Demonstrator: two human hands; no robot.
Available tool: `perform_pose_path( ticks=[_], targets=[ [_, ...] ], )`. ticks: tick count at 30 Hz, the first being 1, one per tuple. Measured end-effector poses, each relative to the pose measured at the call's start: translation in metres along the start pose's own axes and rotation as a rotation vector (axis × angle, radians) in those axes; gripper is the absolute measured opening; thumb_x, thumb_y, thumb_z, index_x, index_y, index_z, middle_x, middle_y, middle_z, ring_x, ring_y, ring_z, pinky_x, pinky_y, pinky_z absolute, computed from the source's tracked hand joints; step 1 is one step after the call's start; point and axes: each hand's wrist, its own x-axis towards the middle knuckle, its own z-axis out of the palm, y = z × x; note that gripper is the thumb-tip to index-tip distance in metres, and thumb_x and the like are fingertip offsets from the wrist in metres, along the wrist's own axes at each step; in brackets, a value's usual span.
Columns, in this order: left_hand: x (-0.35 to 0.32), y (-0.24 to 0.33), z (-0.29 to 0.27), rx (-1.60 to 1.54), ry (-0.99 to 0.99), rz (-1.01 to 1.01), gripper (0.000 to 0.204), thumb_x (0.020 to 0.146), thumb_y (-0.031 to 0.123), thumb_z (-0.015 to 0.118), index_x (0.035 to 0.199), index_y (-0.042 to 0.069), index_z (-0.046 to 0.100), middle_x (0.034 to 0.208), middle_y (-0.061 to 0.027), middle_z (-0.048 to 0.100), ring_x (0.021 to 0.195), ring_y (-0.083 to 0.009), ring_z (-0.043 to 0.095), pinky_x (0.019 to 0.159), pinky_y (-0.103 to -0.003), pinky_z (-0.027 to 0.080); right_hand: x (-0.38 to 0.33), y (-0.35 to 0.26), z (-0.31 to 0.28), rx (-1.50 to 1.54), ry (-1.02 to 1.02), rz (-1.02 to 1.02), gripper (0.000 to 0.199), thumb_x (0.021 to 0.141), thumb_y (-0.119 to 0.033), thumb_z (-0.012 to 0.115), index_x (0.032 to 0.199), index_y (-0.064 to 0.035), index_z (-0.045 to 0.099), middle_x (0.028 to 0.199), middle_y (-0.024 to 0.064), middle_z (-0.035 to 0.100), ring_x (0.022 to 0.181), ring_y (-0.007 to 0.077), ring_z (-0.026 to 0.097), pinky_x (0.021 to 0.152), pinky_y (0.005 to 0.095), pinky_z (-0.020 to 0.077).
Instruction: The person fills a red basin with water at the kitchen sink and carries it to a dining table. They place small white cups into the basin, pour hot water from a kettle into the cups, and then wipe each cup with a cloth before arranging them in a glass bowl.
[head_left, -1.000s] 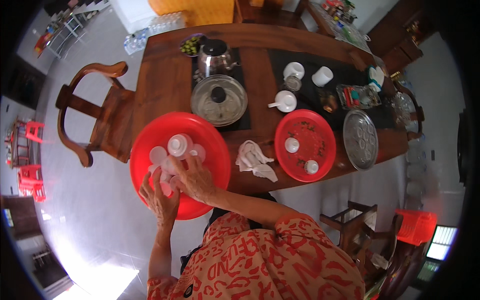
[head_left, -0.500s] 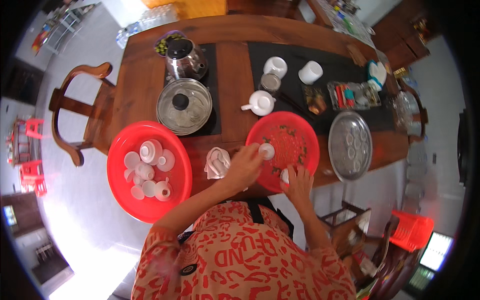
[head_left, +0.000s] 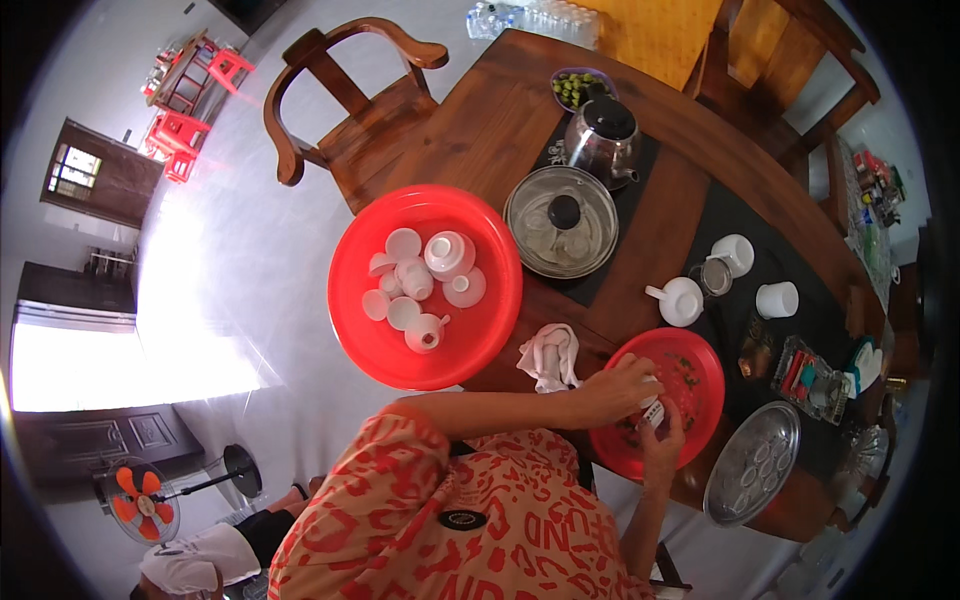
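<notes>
Both my hands work over the smaller red basin, which has green leaf bits scattered inside. My left hand is closed on a small white cup, mostly covered by its fingers. Close beside it, my right hand grips a small white cup with dark markings. To the left, a larger red basin holds several white cups and bowls and a small white pot. A crumpled pale cloth lies between the basins.
Behind the cloth stand a glass-lidded pan and a steel kettle. A white pitcher, white mugs and a glass jar are beyond the smaller basin. A round metal tray sits at the table's right edge.
The view has swung left, so the table appears shifted and turned. My hands, apart over the smaller basin before, have come together, with the two cups now close to each other.
</notes>
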Motion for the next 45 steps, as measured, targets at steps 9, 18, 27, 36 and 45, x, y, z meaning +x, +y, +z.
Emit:
perform_pose_path(
  ticks=[9,18,27,36,45],
  targets=[
    [-0.112,-0.002,-0.167,0.092,0.373,-0.315,0.052,0.069,0.003,0.069,0.119,0.006,0.054,0.111,-0.0150,0.051,0.101,-0.0302,0.055,0.081,-0.038,0.050,0.016,-0.089,0.138,-0.063,-0.421,-0.544,0.056,0.071,0.010,0.063,0.124,0.0001,0.048,0.118,0.0100,0.042,0.111,0.0214,0.049,0.093,0.0320,0.0437],
    [-0.176,-0.075,-0.191,0.325,0.373,-0.431,0.050,0.063,0.007,0.071,0.111,0.008,0.056,0.107,-0.0116,0.053,0.096,-0.0291,0.055,0.080,-0.041,0.047,0.024,-0.076,0.270,-1.016,-0.215,-1.050,0.048,0.058,-0.014,0.077,0.102,-0.0092,0.058,0.099,0.0040,0.057,0.099,0.0220,0.052,0.089,0.0430,0.0320],
    [-0.189,-0.098,-0.197,0.371,0.287,-0.416,0.054,0.061,0.010,0.073,0.112,0.010,0.055,0.110,-0.0130,0.050,0.103,-0.0307,0.049,0.083,-0.041,0.043,0.028,-0.062,0.293,-1.219,-0.151,-0.984,0.046,0.059,-0.016,0.076,0.101,-0.0095,0.058,0.096,0.0022,0.061,0.098,0.0197,0.054,0.088,0.0448,0.0289],
    [-0.255,-0.099,-0.251,0.526,0.689,-0.923,0.070,0.072,0.017,0.070,0.132,0.003,0.037,0.129,-0.0211,0.041,0.118,-0.0376,0.040,0.097,-0.047,0.034,0.024,-0.065,0.299,-1.206,-0.109,-0.933,0.053,0.063,-0.017,0.077,0.110,-0.0093,0.055,0.106,0.0029,0.062,0.099,0.0219,0.053,0.089,0.0446,0.0269],
    [-0.267,-0.130,-0.244,-0.365,0.983,-0.943,0.026,0.081,0.003,0.055,0.106,-0.004,0.053,0.099,-0.0130,0.063,0.090,-0.0182,0.058,0.080,-0.032,0.047,0.027,-0.068,0.293,-1.143,-0.157,-0.953,0.051,0.065,-0.014,0.075,0.112,-0.0093,0.054,0.107,0.0038,0.057,0.102,0.0218,0.052,0.089,0.0449,0.0292]
  ],
)
